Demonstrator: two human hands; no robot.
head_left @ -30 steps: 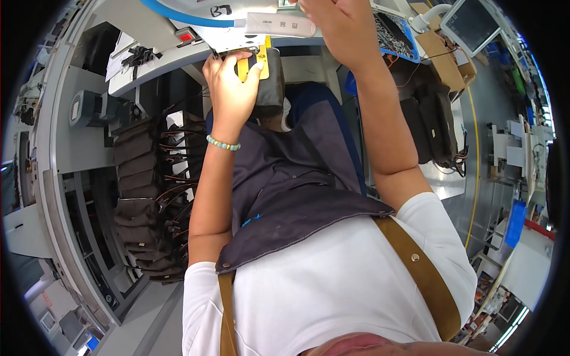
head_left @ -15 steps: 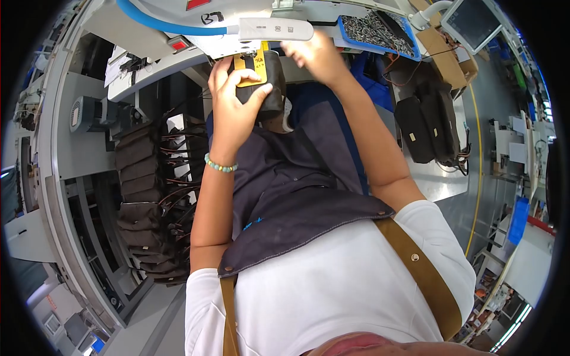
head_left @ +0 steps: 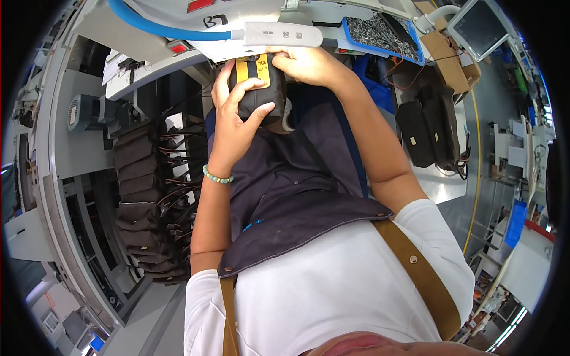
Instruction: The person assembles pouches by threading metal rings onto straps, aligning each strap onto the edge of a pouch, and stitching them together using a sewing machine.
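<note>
A black fabric-covered pack (head_left: 258, 107) with a yellow plate (head_left: 265, 74) on its top is tilted up at the bench edge, above my lap. My left hand (head_left: 236, 110) is wrapped round its near left side, with the thumb on the near face and the fingers over the plate. At the pack's far right corner, my right hand (head_left: 306, 66) has its fingers curled together; what they hold, if anything, is hidden. Directly beyond both hands is a white handle-like housing (head_left: 282, 34) on a blue hose (head_left: 172, 28).
A blue tray (head_left: 380, 50) of small metal screws stands on the bench at right, near a screen (head_left: 480, 25) and a cardboard box (head_left: 448, 62). More black packs (head_left: 430, 127) lie at right. Several stacked packs with wires (head_left: 139, 196) are at left.
My right hand has come down and left to the pack's far corner, its fingers now curled. The pack has shifted slightly down, with my left hand still around it.
</note>
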